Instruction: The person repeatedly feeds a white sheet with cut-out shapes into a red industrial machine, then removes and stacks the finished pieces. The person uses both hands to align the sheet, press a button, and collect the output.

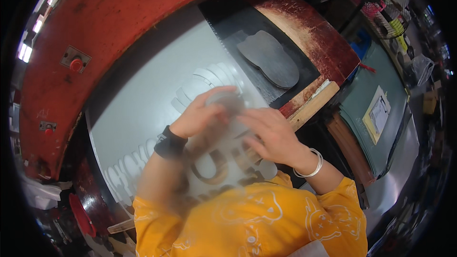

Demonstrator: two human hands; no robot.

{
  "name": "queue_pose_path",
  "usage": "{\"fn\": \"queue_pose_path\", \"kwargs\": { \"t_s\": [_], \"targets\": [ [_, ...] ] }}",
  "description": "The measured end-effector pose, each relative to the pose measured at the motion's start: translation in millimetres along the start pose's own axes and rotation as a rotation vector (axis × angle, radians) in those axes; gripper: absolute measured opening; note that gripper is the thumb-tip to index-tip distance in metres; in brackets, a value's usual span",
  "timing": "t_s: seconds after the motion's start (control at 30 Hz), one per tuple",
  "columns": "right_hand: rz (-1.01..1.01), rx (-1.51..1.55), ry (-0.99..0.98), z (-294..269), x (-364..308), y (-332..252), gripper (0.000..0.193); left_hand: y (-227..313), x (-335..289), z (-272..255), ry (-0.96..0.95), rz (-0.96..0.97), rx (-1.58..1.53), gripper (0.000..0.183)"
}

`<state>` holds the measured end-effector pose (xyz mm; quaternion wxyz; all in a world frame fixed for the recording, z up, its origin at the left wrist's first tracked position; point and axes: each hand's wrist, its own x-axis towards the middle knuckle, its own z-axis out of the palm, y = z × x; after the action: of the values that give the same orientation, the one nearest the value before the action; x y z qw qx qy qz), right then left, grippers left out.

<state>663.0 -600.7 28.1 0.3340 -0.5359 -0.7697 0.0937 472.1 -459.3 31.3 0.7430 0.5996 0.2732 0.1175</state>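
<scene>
My left hand, with a black band on the wrist, is closed around a small, blurred bunch of pale grey cut pieces. Close beside it, my right hand has its fingers apart, the fingertips by the pieces' lower edge. Whether they touch is hard to tell. Under both hands lies a pale sheet with curved cut-outs, partly hidden by my arms. Just beyond the left hand, several curved pale strips lie on the light board. More wavy pale pieces line its near left edge.
A red machine beam with a red button arches over the far left. Dark sole-shaped plates rest on a black mat at right. Beyond a wooden bar are stacked green sheets and a fan.
</scene>
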Motion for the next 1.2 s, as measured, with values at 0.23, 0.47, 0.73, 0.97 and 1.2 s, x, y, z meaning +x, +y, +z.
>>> {"fn": "queue_pose_path", "kwargs": {
  "t_s": [0.23, 0.47, 0.73, 0.97, 1.2],
  "targets": [
    [0.053, -0.309, -0.104, 24, -11, -18, 0.061, 29, 3, -15, 0.017, -0.029, 0.037, 0.046],
    [0.049, -0.123, -0.304, 45, -18, -3, 0.074, 100, 3, -54, 0.185, 0.198, -0.153, 0.045],
    [0.097, -0.071, -0.458, 26, -4, -7, 0.074, 216, -47, -82, 0.108, 0.267, 0.318, 0.033],
    [-0.098, 0.295, 0.11, -17, 77, -4, 0.091, 214, -102, -61, -0.048, 0.106, 0.398, 0.045],
    [0.212, 1.053, -0.617, 55, 118, -73, 0.071, 151, -178, -73, -0.026, 0.076, 0.115, 0.04]
  ]
}}
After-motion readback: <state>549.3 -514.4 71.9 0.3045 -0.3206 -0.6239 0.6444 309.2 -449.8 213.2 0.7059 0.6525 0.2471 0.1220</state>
